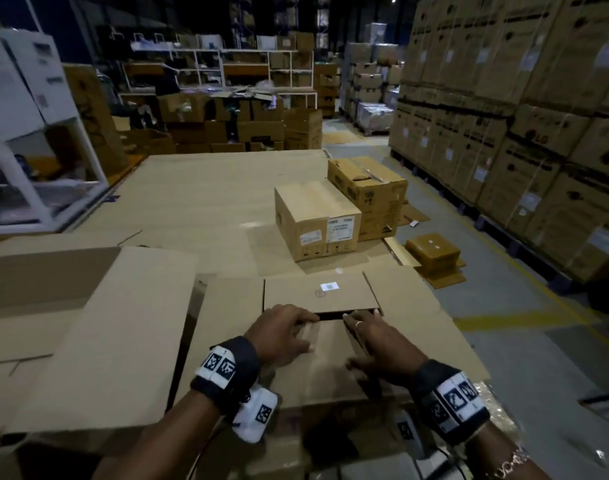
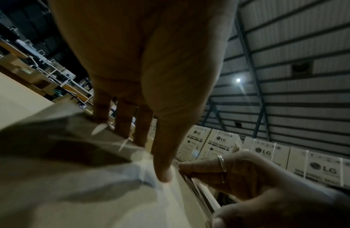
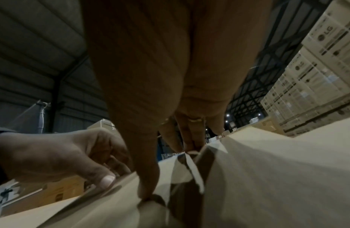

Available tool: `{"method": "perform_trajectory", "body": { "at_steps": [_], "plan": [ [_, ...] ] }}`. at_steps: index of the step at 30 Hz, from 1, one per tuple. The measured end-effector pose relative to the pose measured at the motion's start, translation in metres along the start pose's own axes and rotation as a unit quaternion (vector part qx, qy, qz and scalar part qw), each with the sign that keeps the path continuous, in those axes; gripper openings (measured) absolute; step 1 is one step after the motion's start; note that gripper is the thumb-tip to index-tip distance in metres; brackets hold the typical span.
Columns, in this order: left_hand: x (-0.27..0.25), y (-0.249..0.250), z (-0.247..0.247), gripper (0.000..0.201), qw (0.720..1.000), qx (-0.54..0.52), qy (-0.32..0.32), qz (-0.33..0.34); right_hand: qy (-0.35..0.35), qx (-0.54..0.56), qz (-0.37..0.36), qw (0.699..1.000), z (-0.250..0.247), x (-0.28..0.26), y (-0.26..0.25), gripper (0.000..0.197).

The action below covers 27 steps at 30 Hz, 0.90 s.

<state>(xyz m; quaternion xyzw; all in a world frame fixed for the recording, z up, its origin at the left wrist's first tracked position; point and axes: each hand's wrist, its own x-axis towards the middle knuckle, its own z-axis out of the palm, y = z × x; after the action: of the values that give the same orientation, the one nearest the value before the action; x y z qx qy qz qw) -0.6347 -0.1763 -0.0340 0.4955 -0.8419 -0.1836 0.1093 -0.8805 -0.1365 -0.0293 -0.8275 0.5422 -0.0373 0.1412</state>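
Left hand (image 1: pixel 283 332) and right hand (image 1: pixel 379 344) grip the box flap (image 1: pixel 327 374), fingers hooked over its edge.

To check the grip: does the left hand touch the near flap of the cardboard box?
Touching. The left wrist view shows the left hand with thumb on the near flap and fingers hooked over its edge.

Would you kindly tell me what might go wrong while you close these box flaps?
1. The left hand and right hand have fingertips hooked over the edge of the near flap, in the gap before the far flap; they may get pinched as the flaps meet.
2. The near flap looks creased by the thumbs and might buckle or tear.
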Motion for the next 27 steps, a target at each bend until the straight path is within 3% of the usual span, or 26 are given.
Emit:
{"method": "perform_trajectory", "body": {
  "at_steps": [3, 7, 10, 13, 17, 20, 24, 27],
  "plan": [
    [-0.020, 0.010, -0.008, 0.050, 0.992, -0.052, 0.115, 0.027, 0.074, 0.000, -0.013, 0.997, -0.010, -0.024, -0.014, 0.075],
    [-0.053, 0.030, -0.014, 0.034, 0.973, -0.082, 0.203, 0.077, 0.179, 0.005, -0.026, 0.983, -0.011, -0.063, -0.030, 0.065],
    [-0.084, 0.053, -0.021, 0.022, 0.959, -0.146, 0.223, 0.095, 0.266, -0.017, -0.045, 0.963, -0.007, -0.092, -0.039, 0.054],
    [-0.119, 0.067, -0.019, 0.021, 0.958, -0.210, 0.177, 0.086, 0.313, -0.007, -0.044, 0.949, 0.004, -0.122, -0.047, 0.040],
    [-0.159, 0.067, 0.008, 0.028, 0.961, -0.237, 0.096, 0.106, 0.283, 0.001, -0.008, 0.959, 0.027, -0.163, -0.067, 0.025],
    [-0.185, 0.065, 0.040, 0.035, 0.955, -0.269, 0.075, 0.095, 0.223, 0.040, 0.017, 0.974, 0.052, -0.183, -0.070, 0.028],
    [-0.200, 0.056, 0.082, 0.035, 0.954, -0.280, 0.095, 0.060, 0.124, 0.074, 0.024, 0.989, 0.087, -0.186, -0.064, 0.035],
    [-0.195, 0.051, 0.101, 0.042, 0.959, -0.260, 0.104, 0.042, 0.112, 0.077, 0.008, 0.991, 0.104, -0.174, -0.055, 0.031]
  ]
}}
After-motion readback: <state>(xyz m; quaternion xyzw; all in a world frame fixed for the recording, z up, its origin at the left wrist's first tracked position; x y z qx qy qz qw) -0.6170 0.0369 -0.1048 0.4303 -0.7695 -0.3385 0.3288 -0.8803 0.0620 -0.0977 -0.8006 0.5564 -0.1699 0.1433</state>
